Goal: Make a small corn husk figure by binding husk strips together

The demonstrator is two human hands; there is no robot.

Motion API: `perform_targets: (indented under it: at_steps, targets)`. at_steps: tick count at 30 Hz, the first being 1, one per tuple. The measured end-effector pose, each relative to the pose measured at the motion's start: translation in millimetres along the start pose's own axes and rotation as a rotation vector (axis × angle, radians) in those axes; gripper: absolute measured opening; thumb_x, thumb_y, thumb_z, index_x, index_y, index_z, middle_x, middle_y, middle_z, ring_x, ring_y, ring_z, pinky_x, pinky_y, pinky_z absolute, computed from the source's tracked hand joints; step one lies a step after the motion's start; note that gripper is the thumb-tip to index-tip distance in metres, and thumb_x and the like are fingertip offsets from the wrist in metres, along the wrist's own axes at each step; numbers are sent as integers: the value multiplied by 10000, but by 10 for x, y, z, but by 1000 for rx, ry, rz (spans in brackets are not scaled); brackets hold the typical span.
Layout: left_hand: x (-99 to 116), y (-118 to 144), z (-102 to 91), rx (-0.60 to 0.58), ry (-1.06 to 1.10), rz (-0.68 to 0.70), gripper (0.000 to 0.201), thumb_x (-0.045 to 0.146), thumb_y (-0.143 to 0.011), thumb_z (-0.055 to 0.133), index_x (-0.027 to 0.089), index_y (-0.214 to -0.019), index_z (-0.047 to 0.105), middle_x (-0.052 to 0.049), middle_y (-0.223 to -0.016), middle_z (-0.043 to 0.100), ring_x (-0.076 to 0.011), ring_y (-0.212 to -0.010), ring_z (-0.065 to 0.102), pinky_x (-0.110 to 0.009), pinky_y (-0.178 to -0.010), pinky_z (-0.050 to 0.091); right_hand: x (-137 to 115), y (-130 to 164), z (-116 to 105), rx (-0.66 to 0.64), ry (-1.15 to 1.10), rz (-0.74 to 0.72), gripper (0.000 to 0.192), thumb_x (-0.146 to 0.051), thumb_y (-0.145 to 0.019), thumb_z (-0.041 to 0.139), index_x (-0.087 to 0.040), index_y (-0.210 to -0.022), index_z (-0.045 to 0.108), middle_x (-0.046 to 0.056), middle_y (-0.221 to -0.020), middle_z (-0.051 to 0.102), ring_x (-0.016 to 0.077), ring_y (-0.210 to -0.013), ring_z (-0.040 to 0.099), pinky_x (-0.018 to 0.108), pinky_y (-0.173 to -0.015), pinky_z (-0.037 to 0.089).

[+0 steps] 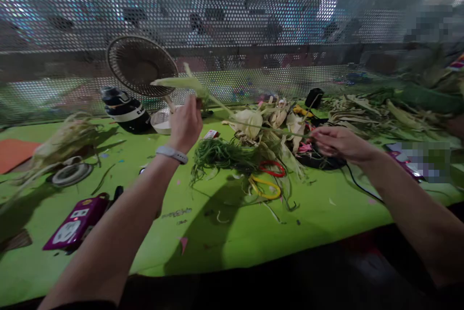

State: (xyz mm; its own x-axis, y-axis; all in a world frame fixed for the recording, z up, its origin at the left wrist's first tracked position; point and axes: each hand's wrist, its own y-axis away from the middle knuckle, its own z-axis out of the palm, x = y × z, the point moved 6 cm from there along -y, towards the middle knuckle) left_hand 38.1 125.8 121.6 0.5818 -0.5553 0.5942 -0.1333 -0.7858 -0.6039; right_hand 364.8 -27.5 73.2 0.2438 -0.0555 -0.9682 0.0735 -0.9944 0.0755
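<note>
My left hand [186, 124], with a pale band at the wrist, is raised and closed around a pale green corn husk bundle [184, 82]. Pointed husk ends stick out to the left and upward from it. From the bundle a thin green strand [268, 129] runs across to the right. My right hand [337, 143] pinches the far end of this strand between thumb and fingers. Below the strand lies a heap of dark green shredded fibres [224, 155]. Beside it are a red loop handle [271, 169] and a yellow loop handle [264, 188]. Dried husk pieces [250, 124] lie behind.
A round fan [143, 66], a dark bottle [126, 111] and a white bowl [161, 120] stand at the back left. A purple power strip [76, 223], a tape roll [71, 174] and husks [68, 138] lie left. More husks [362, 111] lie right, before a perforated metal screen [235, 24].
</note>
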Motion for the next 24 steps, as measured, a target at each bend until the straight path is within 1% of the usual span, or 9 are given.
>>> perform_targets:
  at_steps: [2, 4, 9, 12, 14, 17, 19, 21, 24]
  targets:
    - [-181, 113, 78, -78, -38, 0, 153, 133, -828, 562, 197, -753, 445, 18, -639, 407, -173, -728, 542, -299, -782, 399, 28, 76, -268, 59, 124, 49, 289, -455, -752, 687, -172, -802, 653, -22, -493, 494, 79, -438, 403, 229, -417, 273]
    - [-216, 286, 241, -131, -37, -5, 163, 200, -828, 571, 204, -722, 448, 12, -604, 424, -179, -676, 543, -288, -731, 414, 1, 112, -400, 112, 212, 54, 262, -432, -745, 697, -173, -778, 665, 10, -539, 544, 91, -487, 450, 240, -454, 304]
    - [28, 669, 770, -97, 16, -72, 172, 272, -933, 336, 205, -890, 488, -44, -712, 551, -186, -636, 548, -305, -656, 409, -218, 14, -312, 126, 252, -53, 278, -460, -761, 657, -183, -775, 646, -6, -519, 537, 92, -475, 448, 247, -476, 300]
    - [112, 858, 1211, -396, 26, -57, 108, 196, -886, 396, 181, -907, 501, -71, -743, 583, -201, -644, 556, -320, -667, 406, -439, -51, -399, 180, 313, -166, 277, -451, -772, 642, -174, -766, 650, -1, -558, 565, 93, -495, 453, 252, -521, 327]
    - [52, 951, 1349, -479, 40, -73, 81, 142, -843, 435, 182, -840, 505, -44, -637, 552, -189, -566, 535, -308, -632, 400, -530, -72, -537, 204, 543, -175, 208, -372, -802, 633, -169, -775, 673, 20, -629, 612, 98, -544, 474, 258, -570, 341]
    - [-98, 1011, 1381, -516, 79, -117, 83, 127, -828, 443, 181, -838, 504, -32, -592, 530, -194, -547, 535, -314, -642, 404, -485, -80, -824, 249, 1075, -42, 51, -215, -770, 684, -174, -765, 713, 63, -747, 687, 131, -640, 536, 280, -640, 351]
    - [-177, 998, 1339, -502, 128, -158, 87, 127, -829, 442, 180, -856, 507, -34, -596, 533, -205, -568, 548, -329, -674, 414, -353, -60, -1003, 230, 1286, 57, 22, -170, -739, 710, -179, -747, 728, 91, -795, 712, 151, -659, 565, 291, -638, 355]
    - [-230, 959, 1295, -472, 190, -209, 88, 123, -826, 450, 184, -844, 510, -33, -595, 534, -212, -598, 562, -339, -710, 426, -168, -3, -1096, 87, 1328, 93, 50, -162, -749, 698, -190, -751, 739, 106, -818, 724, 162, -687, 603, 287, -642, 378]
    - [-305, 885, 1260, -387, 344, -318, 81, 128, -815, 489, 195, -780, 517, -37, -639, 567, -204, -693, 588, -328, -780, 446, 111, 238, -1083, -210, 1205, 161, 54, -219, -746, 703, -217, -754, 756, 91, -770, 730, 150, -665, 646, 251, -599, 411]
